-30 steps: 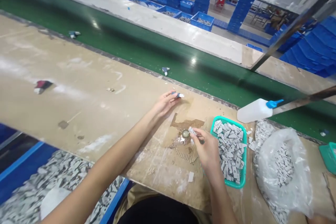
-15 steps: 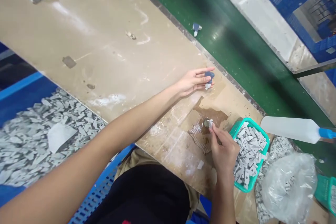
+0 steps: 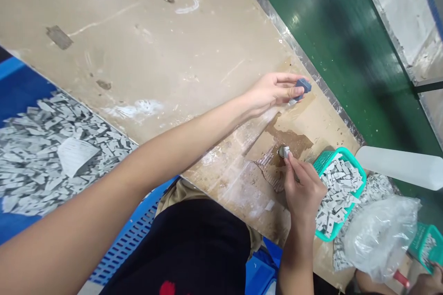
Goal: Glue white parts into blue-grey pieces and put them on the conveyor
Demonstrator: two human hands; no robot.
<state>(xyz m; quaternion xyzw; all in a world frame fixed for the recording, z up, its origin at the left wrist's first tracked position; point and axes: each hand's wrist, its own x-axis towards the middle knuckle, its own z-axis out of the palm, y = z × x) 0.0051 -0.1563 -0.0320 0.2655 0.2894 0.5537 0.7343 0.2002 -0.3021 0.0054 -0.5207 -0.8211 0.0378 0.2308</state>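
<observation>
My left hand [image 3: 277, 92] grips a blue block [image 3: 304, 85] near the green belt [image 3: 332, 55]; my right hand [image 3: 305, 187], apart from it, pinches a small white tab [image 3: 286, 150] at the round dish [image 3: 281, 152], nearer my body than the block. Whether tab and dish touch, I can't tell.

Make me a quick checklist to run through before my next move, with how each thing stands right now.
1. Left hand has the blue piece between its fingers: ok.
2. Right hand pinches the small pale piece: ok.
3. Small pale piece touching the round cup: cannot tell; they overlap in view.
4. Surface around the cup dry: not ok, there's a wet-looking brown patch.
5. Green basket stocked: ok, many loose pieces inside.
6. White bottle closed: cannot tell, its end is cut off.
</observation>
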